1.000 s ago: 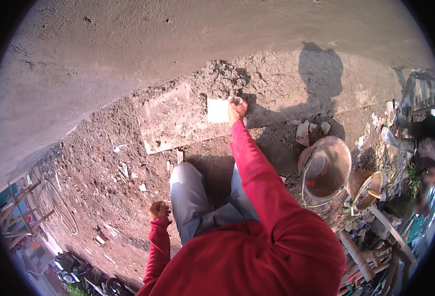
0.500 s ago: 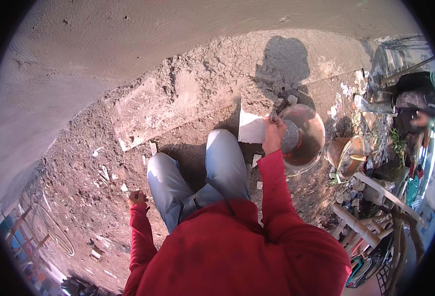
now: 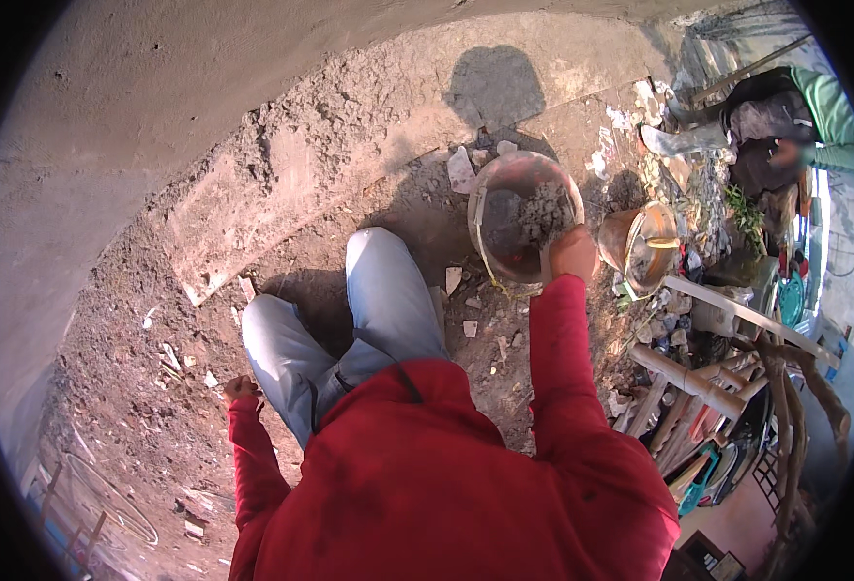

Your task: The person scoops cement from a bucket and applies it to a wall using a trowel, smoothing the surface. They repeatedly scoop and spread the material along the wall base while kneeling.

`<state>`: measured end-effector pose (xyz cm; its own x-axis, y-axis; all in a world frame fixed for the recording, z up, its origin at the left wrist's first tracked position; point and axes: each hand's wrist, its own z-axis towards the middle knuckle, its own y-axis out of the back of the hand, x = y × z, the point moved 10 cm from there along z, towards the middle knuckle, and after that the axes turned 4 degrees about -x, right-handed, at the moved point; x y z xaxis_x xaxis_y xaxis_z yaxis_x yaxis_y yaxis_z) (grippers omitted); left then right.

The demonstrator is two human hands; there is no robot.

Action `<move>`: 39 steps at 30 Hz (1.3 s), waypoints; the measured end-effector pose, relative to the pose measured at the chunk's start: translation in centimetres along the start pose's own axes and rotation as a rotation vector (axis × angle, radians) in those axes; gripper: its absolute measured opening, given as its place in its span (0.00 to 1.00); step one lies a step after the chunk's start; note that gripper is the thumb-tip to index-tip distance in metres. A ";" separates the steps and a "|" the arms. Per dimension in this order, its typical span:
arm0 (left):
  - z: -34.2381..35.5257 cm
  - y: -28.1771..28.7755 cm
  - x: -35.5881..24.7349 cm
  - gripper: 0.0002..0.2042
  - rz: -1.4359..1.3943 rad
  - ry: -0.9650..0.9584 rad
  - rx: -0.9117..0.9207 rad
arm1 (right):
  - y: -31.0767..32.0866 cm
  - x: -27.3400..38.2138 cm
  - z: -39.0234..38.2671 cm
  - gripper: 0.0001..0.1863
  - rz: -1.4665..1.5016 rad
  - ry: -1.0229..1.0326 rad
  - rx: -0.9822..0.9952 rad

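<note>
Over the near right rim of a round bucket [image 3: 477, 237], my right hand [image 3: 572, 254] is closed on a flat pale plate [image 3: 546, 263]. The plate is tipped up and shows almost edge-on, its lower part at the bucket's rim. Grey wet mortar [image 3: 543, 213] lies in a lump inside the bucket beside the plate; whether some still clings to the plate cannot be seen. My left hand [image 3: 241, 389] hangs beside my left knee above the dirt ground, with no object visible in it. Its fingers are small and shadowed, so their pose is unclear.
A second, smaller bucket [image 3: 632, 254] stands to the right. Past it are wooden poles [image 3: 688, 382] and a board [image 3: 737, 315]. A co-worker in a green sleeve [image 3: 838, 116] is at the far right. A long flat board [image 3: 253, 223] lies along the rendered wall [image 3: 156, 87].
My right hand has carried the plate from left of the bucket to over its near right rim and tipped it. The mortar is now in the bucket. The view has shifted right.
</note>
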<state>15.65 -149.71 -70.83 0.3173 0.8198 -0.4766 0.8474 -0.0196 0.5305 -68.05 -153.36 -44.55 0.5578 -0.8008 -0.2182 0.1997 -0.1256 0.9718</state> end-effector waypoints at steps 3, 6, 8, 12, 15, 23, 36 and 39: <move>-1.0 0.4 -0.1 0.12 -0.023 0.030 -0.004 | 2.3 -0.7 1.9 0.10 -0.077 -0.066 -0.105; -1.4 1.1 0.8 0.12 -0.004 0.033 -0.027 | 6.9 2.3 1.8 0.13 0.270 -0.033 -0.251; -1.1 1.2 2.4 0.12 0.058 0.084 -0.025 | 5.0 8.2 0.7 0.13 0.726 0.056 -0.083; -1.0 0.3 3.9 0.12 0.086 0.116 -0.041 | -9.7 24.6 -8.1 0.14 1.093 0.052 0.561; -3.2 -0.6 0.7 0.11 0.006 0.111 -0.038 | -15.0 31.1 -14.9 0.15 1.090 -0.175 0.536; -6.3 3.8 2.8 0.12 -0.004 0.291 -0.057 | -19.3 38.1 -14.4 0.14 1.154 -0.198 0.263; -10.0 3.5 2.7 0.12 -0.019 0.334 -0.040 | -27.8 48.7 -1.1 0.24 0.953 -0.016 0.279; -8.8 2.1 1.1 0.12 -0.035 0.289 0.012 | -28.9 46.1 0.5 0.22 1.174 -0.082 0.107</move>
<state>14.07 -143.77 -64.05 0.1547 0.9491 -0.2744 0.8614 0.0065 0.5079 -48.52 -186.90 -82.61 0.3010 -0.4933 0.8162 -0.4712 0.6672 0.5770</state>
